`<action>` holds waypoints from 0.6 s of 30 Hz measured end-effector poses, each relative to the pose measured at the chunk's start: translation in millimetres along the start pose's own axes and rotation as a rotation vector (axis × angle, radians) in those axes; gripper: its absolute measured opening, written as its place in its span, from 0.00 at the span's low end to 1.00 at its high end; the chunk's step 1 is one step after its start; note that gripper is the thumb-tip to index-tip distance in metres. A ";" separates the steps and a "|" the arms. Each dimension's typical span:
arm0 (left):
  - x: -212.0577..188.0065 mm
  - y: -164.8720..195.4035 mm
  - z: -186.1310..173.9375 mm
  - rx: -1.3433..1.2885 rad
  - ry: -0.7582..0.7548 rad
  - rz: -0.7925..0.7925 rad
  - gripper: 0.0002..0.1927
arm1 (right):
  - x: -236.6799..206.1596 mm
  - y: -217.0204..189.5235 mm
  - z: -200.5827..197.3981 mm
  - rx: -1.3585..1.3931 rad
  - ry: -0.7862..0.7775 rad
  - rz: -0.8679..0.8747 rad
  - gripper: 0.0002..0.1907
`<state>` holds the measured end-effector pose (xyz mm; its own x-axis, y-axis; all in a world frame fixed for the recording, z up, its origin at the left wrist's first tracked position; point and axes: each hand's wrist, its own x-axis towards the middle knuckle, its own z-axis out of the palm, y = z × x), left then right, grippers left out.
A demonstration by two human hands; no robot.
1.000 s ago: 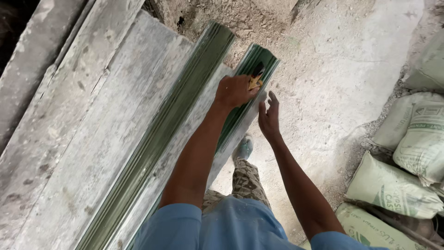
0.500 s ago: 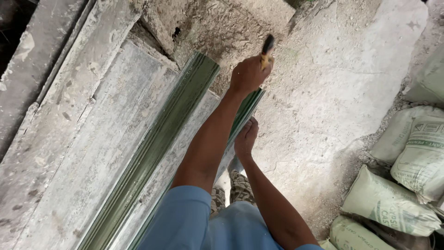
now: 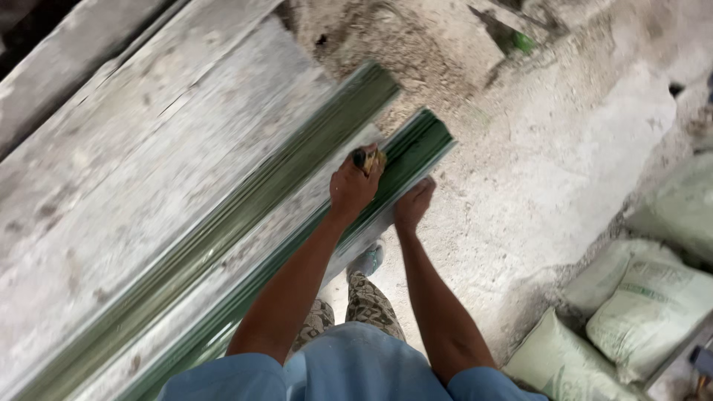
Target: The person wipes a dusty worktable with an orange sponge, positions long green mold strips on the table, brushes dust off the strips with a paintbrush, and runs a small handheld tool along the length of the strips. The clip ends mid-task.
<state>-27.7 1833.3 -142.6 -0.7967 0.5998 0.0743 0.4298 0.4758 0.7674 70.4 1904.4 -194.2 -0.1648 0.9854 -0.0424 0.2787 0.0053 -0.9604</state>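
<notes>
My left hand [image 3: 355, 186] is closed around a small brush-like tool [image 3: 369, 158] with a dark tip and a yellowish body, held against a long green moulding [image 3: 416, 148] near its far end. My right hand [image 3: 413, 205] rests just to the right, fingers pressed on the pale edge of the same moulding. A second green moulding [image 3: 297, 167] lies parallel to the left, on grey weathered boards [image 3: 148, 148]. The picture is slightly blurred.
Dusty concrete floor [image 3: 549, 171] stretches to the right. Pale green sacks [image 3: 646, 297] are piled at the right edge. A heap of rubble and dirt [image 3: 386, 37] lies at the far end. My patterned trouser leg and shoe [image 3: 367, 260] show below the moulding.
My left hand lifted the tool above the moulding's end half a second ago and has come back down onto it. My right hand stayed at the moulding's edge.
</notes>
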 end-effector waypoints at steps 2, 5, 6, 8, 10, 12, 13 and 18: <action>-34.8 -23.3 -29.9 -0.024 0.018 -0.062 0.16 | -2.7 10.1 -3.6 -0.059 -0.040 -0.109 0.20; -89.4 -62.3 -83.8 0.125 -0.003 -0.109 0.19 | -3.5 25.8 -18.0 -0.248 -0.123 -0.224 0.21; -108.2 -77.6 -104.4 0.136 -0.010 -0.141 0.18 | -8.6 29.0 -26.1 -0.409 -0.158 -0.114 0.22; -154.9 -107.6 -145.6 0.147 -0.038 -0.216 0.18 | -33.6 35.1 -45.5 -0.665 -0.298 0.098 0.24; -201.2 -139.5 -187.6 0.167 0.011 -0.261 0.18 | -81.2 40.3 -55.0 -0.853 -0.481 0.259 0.26; -249.3 -170.3 -226.8 0.176 0.051 -0.317 0.18 | -147.8 47.9 -50.8 -0.829 -0.692 0.346 0.29; -275.2 -186.8 -247.1 0.177 0.069 -0.352 0.17 | -184.3 51.2 -46.2 -0.820 -0.798 0.383 0.30; -410.5 -262.7 -353.5 0.244 0.163 -0.462 0.17 | -386.9 56.5 -22.7 -0.766 -1.574 0.021 0.29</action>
<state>36.3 1234.7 -149.6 -0.9731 0.1946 -0.1233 0.0899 0.8136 0.5744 171.3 1527.3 -225.8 -0.7061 -0.1007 -0.7009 0.5609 0.5246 -0.6404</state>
